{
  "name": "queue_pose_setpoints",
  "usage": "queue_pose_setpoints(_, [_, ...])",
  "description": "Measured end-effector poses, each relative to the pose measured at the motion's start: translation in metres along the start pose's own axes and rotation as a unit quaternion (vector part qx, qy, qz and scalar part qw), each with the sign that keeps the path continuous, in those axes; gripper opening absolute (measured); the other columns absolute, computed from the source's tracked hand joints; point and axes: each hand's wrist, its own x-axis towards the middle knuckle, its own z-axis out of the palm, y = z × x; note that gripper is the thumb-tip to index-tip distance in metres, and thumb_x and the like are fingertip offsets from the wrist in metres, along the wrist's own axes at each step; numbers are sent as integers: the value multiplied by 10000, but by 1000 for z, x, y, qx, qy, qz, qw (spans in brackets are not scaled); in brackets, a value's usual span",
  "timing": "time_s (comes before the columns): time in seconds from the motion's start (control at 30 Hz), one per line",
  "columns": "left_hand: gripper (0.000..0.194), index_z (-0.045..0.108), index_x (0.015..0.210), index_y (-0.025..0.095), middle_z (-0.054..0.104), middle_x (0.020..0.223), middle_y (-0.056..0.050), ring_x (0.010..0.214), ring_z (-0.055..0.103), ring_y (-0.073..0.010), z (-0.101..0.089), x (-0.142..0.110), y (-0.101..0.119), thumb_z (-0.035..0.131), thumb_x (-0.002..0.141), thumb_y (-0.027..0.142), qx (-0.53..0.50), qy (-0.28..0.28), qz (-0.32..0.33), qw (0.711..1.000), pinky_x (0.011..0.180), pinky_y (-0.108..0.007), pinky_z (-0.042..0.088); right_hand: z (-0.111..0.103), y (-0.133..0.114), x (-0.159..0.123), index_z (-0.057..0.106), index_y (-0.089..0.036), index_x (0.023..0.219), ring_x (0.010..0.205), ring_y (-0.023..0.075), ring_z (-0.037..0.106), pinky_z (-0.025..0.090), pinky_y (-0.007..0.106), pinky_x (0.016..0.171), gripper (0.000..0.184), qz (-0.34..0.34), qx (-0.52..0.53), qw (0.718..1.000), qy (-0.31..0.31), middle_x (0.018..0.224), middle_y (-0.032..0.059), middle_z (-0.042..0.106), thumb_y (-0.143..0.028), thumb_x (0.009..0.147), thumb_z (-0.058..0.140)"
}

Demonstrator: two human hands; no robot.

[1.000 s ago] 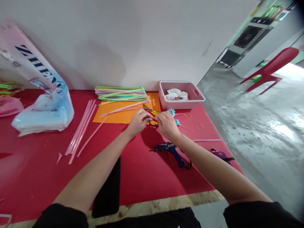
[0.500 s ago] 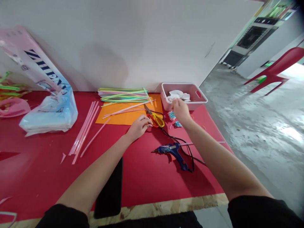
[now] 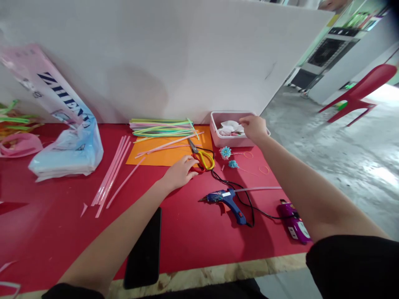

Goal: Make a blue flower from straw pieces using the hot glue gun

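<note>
My left hand (image 3: 181, 171) rests on the red table, its fingers loosely bent and the thumb apart from them. Its fingertips are at the red handle loop of the scissors (image 3: 204, 160), which have one red and one yellow loop. Over the right side of the pink basket (image 3: 232, 142) is my right hand (image 3: 254, 128), fingertips pinched together; whatever is between them is too small to make out. White pieces (image 3: 230, 126) lie in the basket. In front of it are two blue beaded flowers (image 3: 225, 152), with thin threads.
A blue glue gun (image 3: 229, 199) lies with its black cord running to a purple device (image 3: 294, 222). Drinking straws (image 3: 162, 128) lie on orange paper (image 3: 156, 155); pink strips (image 3: 112, 174) are further left. A black phone (image 3: 144, 251) and plastic bag (image 3: 67, 151) are also here.
My right hand has moved right across the basket, uncovering more of its contents and the flowers' threads. The purple device has come into view. My left hand stays by the scissors.
</note>
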Motion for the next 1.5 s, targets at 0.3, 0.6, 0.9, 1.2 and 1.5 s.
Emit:
queue_pose_setpoints(0.3, [290,629,1220,185,617,1295,-141,1243,589,-267,-12,-45,17,591,952,286,-16,32,-3,999,1087,-448,466,-26,-20,-52,632,-158,1218,1324,328,497,319,543,1149,306,-66,-42,997,-12,1346,154,617,-201,926,556])
queue_pose_setpoints(0.6, [176,660,1013,213,731,942,-60,881,696,-189,-17,-79,11,486,990,211,-34,104,-35,993,806,-316,554,-58,-41,-186,692,-226,1092,995,251,697,549,344,865,392,-268,-33,913,-307,1103,84,740,-110,724,622])
queue_pose_setpoints(0.9, [210,646,1017,199,696,919,-58,853,684,-183,-13,-82,5,439,982,203,-51,149,-83,984,792,-312,547,-40,-13,-194,721,-182,1008,972,246,713,530,343,849,349,-240,-127,895,-355,1004,112,747,-25,899,429])
queue_pose_setpoints(1.2, [194,666,990,207,725,928,-57,865,697,-191,-5,-86,-3,475,960,214,-70,133,-110,983,801,-325,551,-38,4,-169,748,-206,976,966,258,706,518,346,821,406,-233,-150,897,-345,981,114,750,14,851,430])
queue_pose_setpoints(1.5, [199,683,1008,213,754,920,-62,801,726,-191,-6,-86,-7,502,947,268,-121,141,-141,972,739,-320,590,-35,51,-133,773,-183,926,963,205,718,548,321,904,444,-239,-122,902,-339,976,84,774,63,770,438])
